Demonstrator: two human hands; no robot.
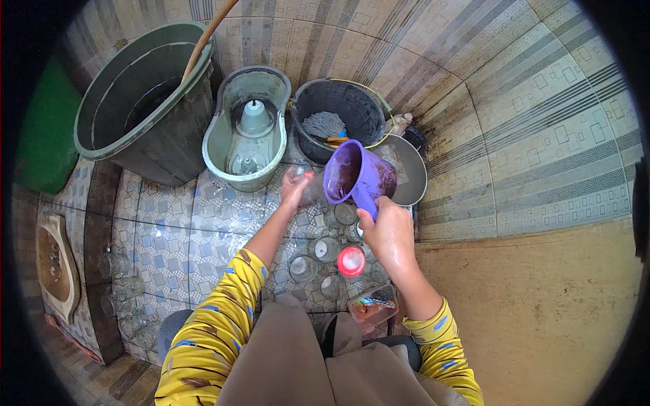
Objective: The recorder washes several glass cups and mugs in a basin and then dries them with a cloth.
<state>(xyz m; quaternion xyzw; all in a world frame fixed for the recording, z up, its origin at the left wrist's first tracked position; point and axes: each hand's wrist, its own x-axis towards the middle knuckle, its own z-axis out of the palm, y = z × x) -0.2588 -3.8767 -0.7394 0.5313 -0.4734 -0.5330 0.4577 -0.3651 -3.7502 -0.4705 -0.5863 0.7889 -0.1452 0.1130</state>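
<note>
Hands apart. My right hand (394, 233) grips the purple dipper (376, 174) by its handle; my left hand (295, 187) looks wrapped round a blurred glass (313, 192), just left of the dipper. I'd bring the dipper's lip over the glass and tip slowly, wrist steady. Edges: bucket (313, 142) just beyond both hands, basin (414, 177) beyond the right, standing glasses (302, 268) and red container (351, 261) nearer me. Most room: floor (215, 210) left of the left hand.

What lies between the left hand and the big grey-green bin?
In the head view, a pale green waisted tub stands between the left hand and the bin.
</note>
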